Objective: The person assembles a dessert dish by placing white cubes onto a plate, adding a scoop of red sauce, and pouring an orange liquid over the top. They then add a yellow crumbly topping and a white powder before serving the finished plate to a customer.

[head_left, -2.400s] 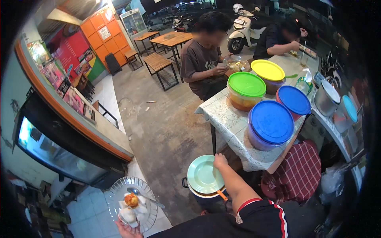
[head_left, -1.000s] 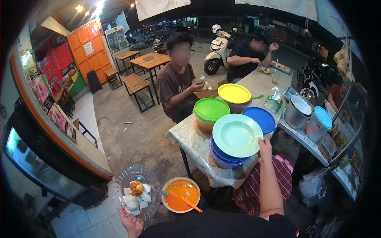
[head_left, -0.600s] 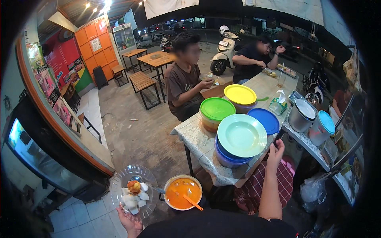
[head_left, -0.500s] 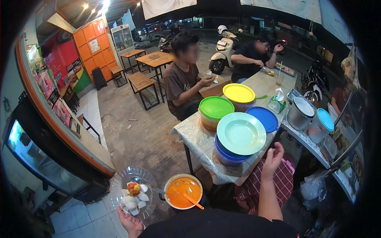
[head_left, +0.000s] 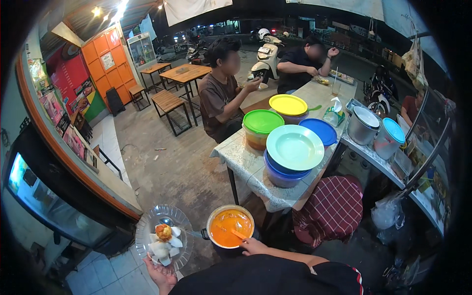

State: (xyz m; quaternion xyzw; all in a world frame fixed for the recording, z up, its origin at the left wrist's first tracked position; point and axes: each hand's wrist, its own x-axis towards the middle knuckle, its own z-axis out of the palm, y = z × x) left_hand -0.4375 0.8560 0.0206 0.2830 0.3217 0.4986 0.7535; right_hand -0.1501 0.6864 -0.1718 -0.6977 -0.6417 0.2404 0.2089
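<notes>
My left hand (head_left: 161, 275) holds a clear fluted plate (head_left: 143, 239) from below, at its near edge. On the plate lie white chunks (head_left: 161, 249), like cut rice cake, an orange-brown coated piece (head_left: 163, 232) and a spoon with its bowl near the far rim. To its right stands a pot (head_left: 210, 216) of orange, soupy sauce (head_left: 223, 231). My right hand (head_left: 253, 247) is at the pot's near right rim, fingers closed round the end of an orange-handled utensil (head_left: 238, 234). The utensil's head is sunk in the sauce.
Ahead, a cloth-covered table (head_left: 236, 157) bears a pale green plate (head_left: 295, 147) on a blue-lidded tub, plus green-lidded (head_left: 263, 121) and yellow-lidded tubs (head_left: 288, 104). A checked cloth-covered stool (head_left: 334, 206) stands at right. Two people sit along the table. A glass-fronted cabinet (head_left: 44, 187) is at left.
My right hand has come down from beside the table to the pot and taken hold of the orange handle. The left hand and plate have hardly moved.
</notes>
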